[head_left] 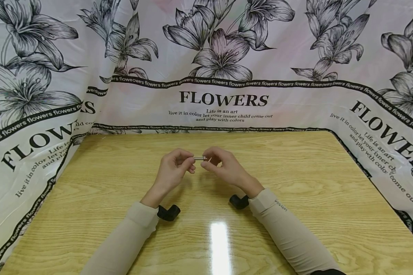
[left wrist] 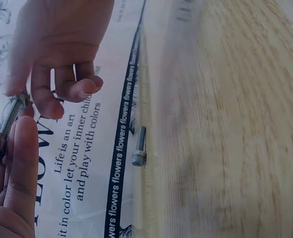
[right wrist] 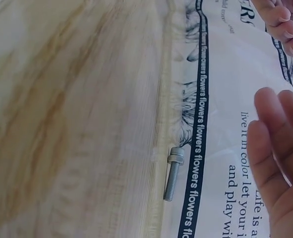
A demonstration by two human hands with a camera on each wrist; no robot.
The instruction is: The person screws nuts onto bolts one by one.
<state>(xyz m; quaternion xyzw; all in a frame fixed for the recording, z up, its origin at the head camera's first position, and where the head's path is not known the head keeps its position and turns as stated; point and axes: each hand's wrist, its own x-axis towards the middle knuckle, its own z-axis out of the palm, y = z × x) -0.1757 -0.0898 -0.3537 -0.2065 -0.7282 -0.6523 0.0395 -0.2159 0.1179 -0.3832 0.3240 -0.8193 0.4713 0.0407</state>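
A slim metal bolt (head_left: 198, 158) is held level between both hands over the wooden table. My left hand (head_left: 173, 167) pinches one end of it between thumb and fingers. At the opposite end, the thumb and index finger of my right hand (head_left: 225, 165) are at a small nut (left wrist: 22, 98); the other fingers of that hand hang loosely curled in the left wrist view. The bolt's threaded shank (left wrist: 10, 119) shows between the two hands there. A second bolt (right wrist: 173, 174), with a nut close up by its head, lies near the table's far edge.
The wood-grain table (head_left: 295, 214) meets a white flower-printed cloth (head_left: 223, 107) at the back and both sides. Dark wrist-worn pieces (head_left: 169, 213) stick out at both cuffs. Glare shows on the table's near part.
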